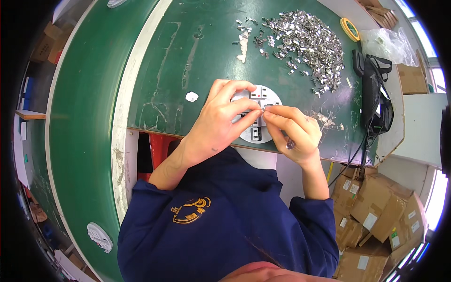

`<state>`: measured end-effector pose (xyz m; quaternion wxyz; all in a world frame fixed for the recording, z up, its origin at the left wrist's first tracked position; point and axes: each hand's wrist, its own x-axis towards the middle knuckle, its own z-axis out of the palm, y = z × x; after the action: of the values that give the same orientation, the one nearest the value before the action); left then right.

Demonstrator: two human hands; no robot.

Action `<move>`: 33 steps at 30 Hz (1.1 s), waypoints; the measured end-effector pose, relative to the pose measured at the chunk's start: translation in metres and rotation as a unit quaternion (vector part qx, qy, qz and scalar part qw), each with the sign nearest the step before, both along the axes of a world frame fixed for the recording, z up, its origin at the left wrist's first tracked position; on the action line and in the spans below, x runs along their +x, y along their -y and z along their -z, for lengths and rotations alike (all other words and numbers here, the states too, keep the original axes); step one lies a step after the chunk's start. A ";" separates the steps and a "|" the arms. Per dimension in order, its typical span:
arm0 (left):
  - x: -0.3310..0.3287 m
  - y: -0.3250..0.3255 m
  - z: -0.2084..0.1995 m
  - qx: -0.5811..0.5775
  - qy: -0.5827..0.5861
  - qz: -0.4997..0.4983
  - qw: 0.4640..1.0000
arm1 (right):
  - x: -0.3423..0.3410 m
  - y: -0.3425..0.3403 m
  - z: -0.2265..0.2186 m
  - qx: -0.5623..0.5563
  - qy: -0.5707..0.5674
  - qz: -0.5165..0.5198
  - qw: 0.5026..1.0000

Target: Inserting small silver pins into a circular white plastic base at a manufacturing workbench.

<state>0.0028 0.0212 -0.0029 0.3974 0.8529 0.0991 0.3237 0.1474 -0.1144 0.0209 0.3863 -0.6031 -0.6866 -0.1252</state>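
Far left of the white round housing [272, 98] runs a smooth green belt [89, 117], its ends cut off; a second pale disc [99, 237] lies on it, detail too small to read. Closer in on the housing's left sits a crumpled white scrap [191, 97]. Now the left hand [218, 115], arching over the housing's left side, fingertips bunched; gripping or merely pressing, I cannot tell. And here's the housing itself, flat on the scuffed green tabletop [155, 70], boxy little blocks across its face, its middle hidden by fingers. From its right leans the right hand [298, 134], fingertips gathered over it; whether they pinch a part, I cannot tell. Up and right of the housing, a glinting heap of metal clips [310, 44]! Further right, a black mesh bag [372, 89], crinkled clear plastic [387, 46] above, dented cardboard boxes [385, 199] below.
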 end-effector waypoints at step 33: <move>-0.005 -0.009 0.003 -0.069 0.006 -0.027 0.997 | 0.001 -0.028 -0.028 -0.276 -0.149 0.029 0.949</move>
<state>-0.0025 0.0305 -0.0054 0.4470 0.8185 0.1421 0.3318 0.1486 -0.0868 0.0493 0.2987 -0.7174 -0.6113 0.1495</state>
